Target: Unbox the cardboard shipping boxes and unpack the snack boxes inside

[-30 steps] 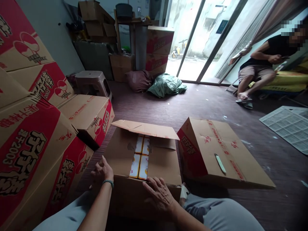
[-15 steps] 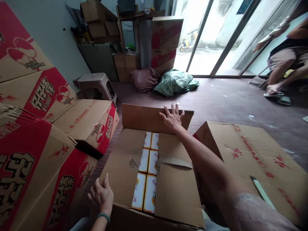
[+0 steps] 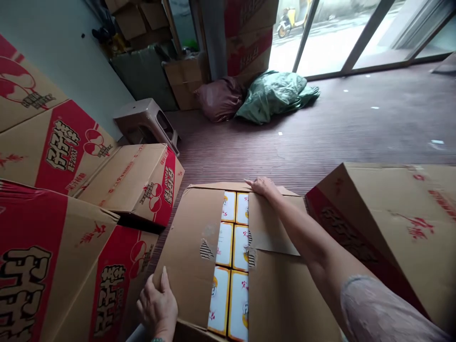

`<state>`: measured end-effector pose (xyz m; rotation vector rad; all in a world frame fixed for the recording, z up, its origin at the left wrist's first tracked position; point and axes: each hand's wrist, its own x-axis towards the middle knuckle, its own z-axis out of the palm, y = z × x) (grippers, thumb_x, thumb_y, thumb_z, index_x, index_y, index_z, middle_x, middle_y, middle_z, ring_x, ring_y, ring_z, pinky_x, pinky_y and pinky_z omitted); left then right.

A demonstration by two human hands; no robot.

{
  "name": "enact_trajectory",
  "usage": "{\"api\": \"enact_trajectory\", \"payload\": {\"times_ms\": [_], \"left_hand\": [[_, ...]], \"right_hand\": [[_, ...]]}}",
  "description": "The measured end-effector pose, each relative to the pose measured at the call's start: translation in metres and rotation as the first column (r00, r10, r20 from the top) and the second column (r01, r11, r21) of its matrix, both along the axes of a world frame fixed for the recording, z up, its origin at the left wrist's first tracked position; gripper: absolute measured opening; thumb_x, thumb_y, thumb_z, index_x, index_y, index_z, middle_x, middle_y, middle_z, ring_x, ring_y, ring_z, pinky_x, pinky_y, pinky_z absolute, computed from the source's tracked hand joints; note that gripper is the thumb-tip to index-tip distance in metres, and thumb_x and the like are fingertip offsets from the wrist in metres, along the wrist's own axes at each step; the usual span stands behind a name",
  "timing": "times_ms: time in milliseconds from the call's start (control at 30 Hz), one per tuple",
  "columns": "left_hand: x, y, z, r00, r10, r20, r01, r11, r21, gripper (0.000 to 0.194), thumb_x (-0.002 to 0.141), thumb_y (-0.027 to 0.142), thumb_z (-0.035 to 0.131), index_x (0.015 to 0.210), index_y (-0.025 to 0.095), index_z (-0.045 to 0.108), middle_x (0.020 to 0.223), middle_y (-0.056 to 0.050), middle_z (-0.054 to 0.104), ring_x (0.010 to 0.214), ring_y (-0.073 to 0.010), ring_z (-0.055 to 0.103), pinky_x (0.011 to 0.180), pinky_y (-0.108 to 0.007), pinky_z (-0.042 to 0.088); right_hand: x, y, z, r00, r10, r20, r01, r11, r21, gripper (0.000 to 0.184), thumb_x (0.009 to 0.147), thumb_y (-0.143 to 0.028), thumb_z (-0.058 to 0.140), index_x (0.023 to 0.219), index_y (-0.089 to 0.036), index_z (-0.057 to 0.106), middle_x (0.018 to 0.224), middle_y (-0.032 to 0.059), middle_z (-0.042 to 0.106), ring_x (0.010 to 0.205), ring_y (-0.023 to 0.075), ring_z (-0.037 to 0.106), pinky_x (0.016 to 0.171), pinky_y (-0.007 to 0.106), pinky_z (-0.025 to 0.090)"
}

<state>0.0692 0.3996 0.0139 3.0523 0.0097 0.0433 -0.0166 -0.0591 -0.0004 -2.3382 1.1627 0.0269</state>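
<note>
An open brown cardboard box (image 3: 194, 247) sits on the floor right in front of me. Between its two inner flaps show several small white and yellow cartons (image 3: 233, 259) packed in rows. My left hand (image 3: 158, 304) lies at the box's near left corner, thumb on the left flap and fingers curled round the edge. My right hand (image 3: 261, 186) reaches across to the far edge, fingers flat, pressing the far flap (image 3: 213, 186) outward and down. The right inner flap (image 3: 281, 280) lies flat under my right forearm.
Red and brown printed boxes (image 3: 53, 199) are stacked at my left. Another such box (image 3: 388, 223) lies tilted at the right. Further off stand a brown plastic stool (image 3: 144, 121), a maroon sack (image 3: 219, 97), a green bag (image 3: 276, 92) and more cardboard boxes before a glass door.
My right hand has pushed the far flap from upright down past the box's far edge. The view has tipped lower, so the seated person at the right has left the picture.
</note>
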Motion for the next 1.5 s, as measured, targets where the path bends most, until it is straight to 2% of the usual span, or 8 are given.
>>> {"api": "enact_trajectory", "payload": {"times_ms": [133,300,433,533,600,767,967,1500], "left_hand": [[-0.001,-0.001,0.000,1.000,0.000,-0.022,-0.001,0.999,-0.032,0.060,0.090,0.055,0.034,0.124,0.010,0.053,0.117,-0.023,0.060,0.117,-0.0349,0.050,0.098,-0.046,0.037],[-0.001,-0.005,0.002,1.000,0.002,0.015,0.000,0.993,-0.118,0.055,0.088,0.053,0.038,0.118,0.011,0.056,0.116,-0.022,0.061,0.116,-0.0342,0.050,0.098,-0.047,0.036],[-0.002,-0.011,0.010,1.000,0.006,-0.007,-0.007,0.985,-0.170,0.057,0.085,0.053,0.038,0.114,0.009,0.059,0.111,-0.024,0.062,0.114,-0.0349,0.051,0.100,-0.048,0.035],[-0.005,-0.015,0.017,0.999,0.023,-0.022,-0.027,0.979,-0.204,0.063,0.083,0.056,0.036,0.116,0.007,0.058,0.115,-0.026,0.060,0.117,-0.0360,0.048,0.100,-0.048,0.034],[-0.007,-0.016,0.020,1.000,0.026,-0.012,-0.028,0.974,-0.226,0.064,0.082,0.058,0.035,0.117,0.008,0.058,0.116,-0.026,0.060,0.117,-0.0361,0.048,0.100,-0.049,0.033],[-0.009,-0.016,0.024,1.000,0.015,-0.010,-0.017,0.972,-0.236,0.065,0.082,0.056,0.033,0.117,0.006,0.057,0.117,-0.025,0.059,0.119,-0.0354,0.046,0.103,-0.047,0.031],[-0.008,-0.015,0.023,1.000,-0.009,-0.021,0.004,0.971,-0.238,0.065,0.083,0.054,0.034,0.118,0.004,0.057,0.119,-0.027,0.058,0.120,-0.0378,0.045,0.103,-0.050,0.031],[0.106,-0.036,0.010,0.984,-0.007,-0.177,0.011,1.000,0.024,0.041,0.089,0.045,0.046,0.119,0.018,0.053,0.126,-0.011,0.059,0.123,-0.0213,0.047,0.105,-0.034,0.030]], "right_hand": [[-0.026,0.065,0.027,0.970,0.226,0.088,-0.206,0.960,-0.190,0.043,0.099,-0.042,0.034,0.111,-0.011,0.061,0.126,0.0134,0.054,0.120,0.0198,0.041,0.104,0.034,0.025],[-0.054,0.142,0.062,0.785,0.614,-0.084,-0.605,0.730,-0.319,0.048,0.096,-0.051,0.037,0.081,-0.016,0.067,0.088,0.0088,0.063,0.099,0.0215,0.049,0.096,0.039,0.031],[-0.079,0.127,0.135,0.768,0.587,-0.256,-0.640,0.726,-0.252,0.054,0.091,-0.058,0.044,0.069,-0.015,0.068,0.074,0.0103,0.064,0.101,0.0254,0.050,0.093,0.041,0.035],[-0.139,0.091,0.188,0.825,0.460,-0.328,-0.553,0.778,-0.299,0.035,0.077,-0.048,0.070,0.085,-0.014,0.072,0.115,0.0135,0.062,0.119,0.0312,0.044,0.100,0.044,0.034],[-0.194,0.070,0.202,0.901,0.274,-0.335,-0.391,0.849,-0.356,0.057,0.070,-0.037,0.078,0.121,-0.016,0.062,0.148,0.0121,0.034,0.137,0.0357,0.022,0.110,0.048,0.025],[-0.293,0.062,0.162,0.928,-0.128,-0.349,0.083,0.986,-0.142,0.086,0.083,-0.030,0.061,0.152,-0.015,0.011,0.148,0.0134,0.035,0.133,0.0265,0.037,0.108,0.036,0.036],[-0.297,0.089,0.102,0.754,-0.573,-0.322,0.496,0.817,-0.295,0.068,0.094,-0.056,0.027,0.152,-0.022,0.014,0.142,0.0211,0.036,0.113,0.0382,0.054,0.092,0.052,0.043],[-0.276,0.132,0.022,0.683,-0.675,-0.279,0.700,0.714,-0.014,0.087,0.086,-0.074,0.014,0.153,-0.019,0.005,0.120,0.0229,0.054,0.109,0.0416,0.055,0.089,0.058,0.039]]}}
